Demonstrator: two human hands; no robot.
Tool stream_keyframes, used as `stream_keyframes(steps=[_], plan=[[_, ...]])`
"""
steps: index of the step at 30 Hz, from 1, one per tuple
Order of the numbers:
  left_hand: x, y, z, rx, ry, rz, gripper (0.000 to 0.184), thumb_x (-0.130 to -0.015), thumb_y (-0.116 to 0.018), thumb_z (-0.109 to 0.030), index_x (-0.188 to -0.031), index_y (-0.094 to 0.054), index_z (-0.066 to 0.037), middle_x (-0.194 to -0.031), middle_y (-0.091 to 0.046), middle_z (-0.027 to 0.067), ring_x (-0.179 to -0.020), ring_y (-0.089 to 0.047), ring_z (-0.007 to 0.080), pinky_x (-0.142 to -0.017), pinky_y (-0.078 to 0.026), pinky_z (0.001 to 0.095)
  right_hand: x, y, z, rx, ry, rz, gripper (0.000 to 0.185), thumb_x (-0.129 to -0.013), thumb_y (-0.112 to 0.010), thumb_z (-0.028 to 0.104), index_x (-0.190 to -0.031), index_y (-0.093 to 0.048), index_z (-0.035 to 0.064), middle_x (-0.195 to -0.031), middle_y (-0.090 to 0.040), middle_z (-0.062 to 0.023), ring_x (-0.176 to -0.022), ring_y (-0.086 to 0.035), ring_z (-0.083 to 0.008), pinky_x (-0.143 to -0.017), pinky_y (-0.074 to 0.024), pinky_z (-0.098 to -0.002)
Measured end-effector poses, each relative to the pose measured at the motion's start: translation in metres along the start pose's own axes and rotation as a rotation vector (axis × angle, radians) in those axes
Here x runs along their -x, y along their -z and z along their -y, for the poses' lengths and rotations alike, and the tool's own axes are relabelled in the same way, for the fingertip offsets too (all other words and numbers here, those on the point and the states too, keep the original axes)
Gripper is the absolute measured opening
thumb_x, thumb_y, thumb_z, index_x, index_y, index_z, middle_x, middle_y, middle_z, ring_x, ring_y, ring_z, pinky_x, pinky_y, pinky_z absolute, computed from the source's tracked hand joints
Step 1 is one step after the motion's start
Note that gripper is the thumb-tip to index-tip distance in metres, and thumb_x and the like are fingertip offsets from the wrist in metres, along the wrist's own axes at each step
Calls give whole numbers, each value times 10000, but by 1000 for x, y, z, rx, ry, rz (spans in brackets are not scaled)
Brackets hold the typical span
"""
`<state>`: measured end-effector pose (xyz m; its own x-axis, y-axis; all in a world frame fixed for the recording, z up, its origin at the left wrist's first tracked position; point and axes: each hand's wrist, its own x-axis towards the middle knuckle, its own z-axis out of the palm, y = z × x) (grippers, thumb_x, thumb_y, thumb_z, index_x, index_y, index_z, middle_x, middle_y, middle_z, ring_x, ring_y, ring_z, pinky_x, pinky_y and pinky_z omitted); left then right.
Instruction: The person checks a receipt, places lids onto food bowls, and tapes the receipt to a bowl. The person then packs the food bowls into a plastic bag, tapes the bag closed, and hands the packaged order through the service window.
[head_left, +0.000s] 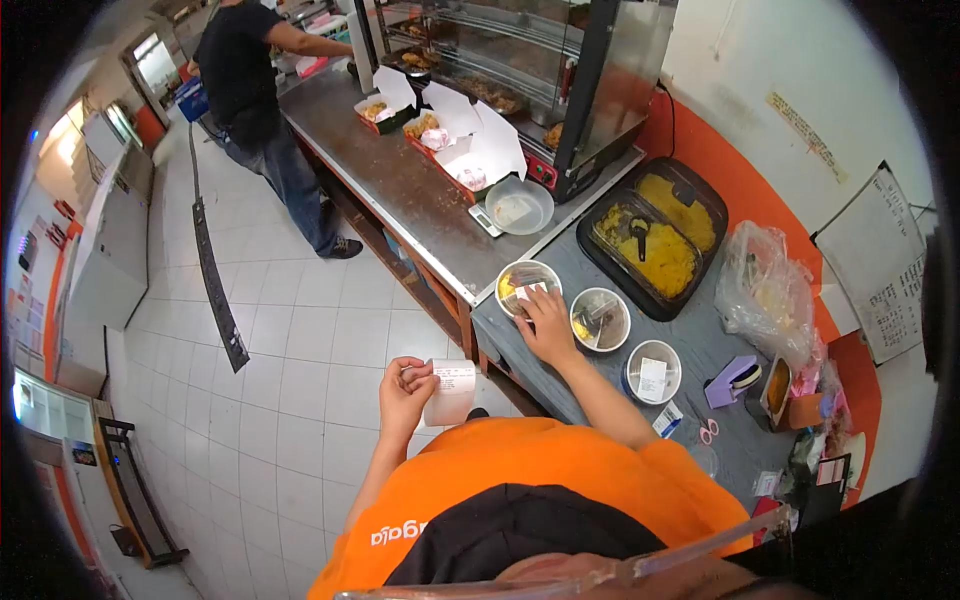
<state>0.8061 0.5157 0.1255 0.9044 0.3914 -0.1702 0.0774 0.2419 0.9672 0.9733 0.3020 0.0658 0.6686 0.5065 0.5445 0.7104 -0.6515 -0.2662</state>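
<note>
My left hand (403, 392) pinches a curling strip of printed receipt paper (452, 392) beside the table edge. With fingers spread, my right hand (548, 328) rests on a round lidded bowl (515, 273) that has yellow food inside; a small white slip lies under the fingertips. Close by stands a second lidded bowl (601, 320), with yellow food and dark packets visible. Nearest my body is a third bowl (652, 372), carrying a printed slip on top.
A black tray (655, 285) of yellow rice with a spoon stands behind the bowls. A purple tape dispenser (733, 381), pink scissors (709, 432) and a plastic bag (765, 290) lie to the right. Food boxes (465, 150) and a glass warmer occupy the counter; another person (250, 100) stands beyond.
</note>
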Motion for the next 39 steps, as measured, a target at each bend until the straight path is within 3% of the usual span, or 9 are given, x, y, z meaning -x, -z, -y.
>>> stream_keyframes(steps=[2, 4, 5, 9, 16, 18, 21, 34, 39], plan=[[1, -15, -5, 11, -6, -9, 293, -705, -606, 70, -939, -442, 4, -879, -577, 125, -775, -576, 122, -694, -469, 218, -1, 17, 17, -26, -18, -38, 263, -792, -540, 178, -994, -554, 11, -1064, -528, -136, -1016, -498, -274, -885, -373, -411], [-2, -33, -15, 45, -51, -50, 285, -705, -597, 74, -930, -440, -5, -876, -575, 124, -807, -567, 138, -702, -467, 232, 0, 32, 39, -788, -365, 67, 225, -810, -536, 132, -996, -550, 5, -1039, -522, -108, -920, -547, -228, -764, -448, -338], [-6, -37, -11, 79, -84, -36, 280, -718, -596, 64, -937, -440, -15, -887, -568, 120, -815, -562, 139, -701, -466, 239, -1, 47, 53, -828, -246, 24, 267, -811, -538, 60, -1072, -502, 15, -995, -525, -93, -846, -559, -158, -664, -461, -257], [-3, -69, -33, 143, -36, 8, 275, -731, -586, 61, -949, -440, -23, -907, -567, 115, -816, -560, 139, -694, -468, 243, -2, 84, 92, -1518, -474, 46, 446, -777, -538, -62, -1184, -372, 9, -1015, -516, -106, -931, -529, -130, -758, -452, -230], [15, -103, -42, 174, -91, 320, 436, -721, -589, 97, -1082, -366, -2, -928, -578, 131, -834, -578, 147, -698, -490, 234, 8, 119, 80, -1407, -476, -98, 381, -770, -555, -62, -1122, -415, -18, -1036, -496, -100, -961, -505, -138, -822, -424, -250], [17, -109, -42, 121, -149, 342, 418, -726, -579, 98, -1076, -370, 5, -905, -587, 126, -815, -582, 144, -690, -492, 232, 11, 134, 79, -1102, -452, -136, 326, -742, -613, -10, -1050, -510, 15, -1013, -501, -87, -905, -509, -144, -771, -421, -265], [20, -116, -42, 84, -202, 316, 396, -732, -573, 93, -1067, -378, 10, -893, -597, 129, -787, -589, 139, -694, -490, 229, 12, 151, 83, -140, -77, -481, 247, -646, -691, 146, -878, -626, 91, -923, -530, -51, -828, -489, -194, -701, -359, -315], [29, -121, -38, -175, -516, 393, 394, -719, -601, 82, -1056, -416, -3, -843, -614, 113, -799, -600, 142, -690, -481, 238, 16, 166, 79, -309, 202, -361, 252, -627, -692, 62, -866, -613, 44, -902, -565, -81, -780, -535, -223, -639, -418, -308], [23, -118, -31, -159, -719, 491, 518, -720, -592, 90, -1144, -320, -29, -903, -599, 132, -808, -602, 168, -691, -473, 242, 12, 180, 81, -355, 1, -373, 372, -601, -733, 119, -941, -596, 59, -988, -524, -95, -874, -522, -241, -701, -430, -313]])
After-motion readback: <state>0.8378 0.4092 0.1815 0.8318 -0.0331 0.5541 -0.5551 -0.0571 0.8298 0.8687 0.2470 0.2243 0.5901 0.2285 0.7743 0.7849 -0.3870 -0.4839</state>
